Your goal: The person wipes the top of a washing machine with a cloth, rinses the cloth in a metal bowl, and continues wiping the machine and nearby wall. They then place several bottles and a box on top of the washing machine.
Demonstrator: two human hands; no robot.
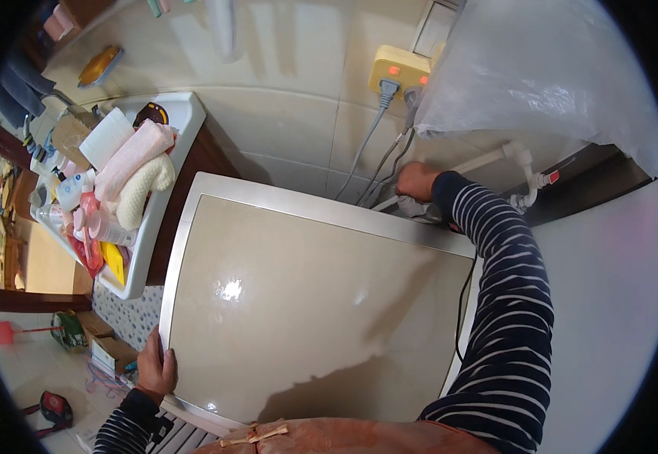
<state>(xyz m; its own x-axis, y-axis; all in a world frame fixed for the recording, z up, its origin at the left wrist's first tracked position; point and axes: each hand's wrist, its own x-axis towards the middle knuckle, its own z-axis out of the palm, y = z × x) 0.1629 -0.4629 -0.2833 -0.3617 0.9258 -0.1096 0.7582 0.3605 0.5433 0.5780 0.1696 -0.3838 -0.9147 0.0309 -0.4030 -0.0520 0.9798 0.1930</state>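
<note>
In front of me lies a large cream panel with a silver metal frame [312,306]. My left hand [157,366] grips the panel's left edge near its lower corner, fingers over the outside and thumb on the frame. Beyond the far right edge, by the tiled wall, my right hand [417,181] reaches down among cables and pipes. A crumpled greyish cloth or plastic piece [413,207] is directly beneath it; whether the fingers hold it cannot be told. A thin black cord [461,315] runs along the panel's right side.
A yellow power strip [400,71] with grey plugs is on the wall. White pipes [525,164] with a red-handled valve run at right, below clear plastic sheeting [533,74]. A white washbasin [191,113] at left holds towels and bottles. A white surface [596,318] stands at right.
</note>
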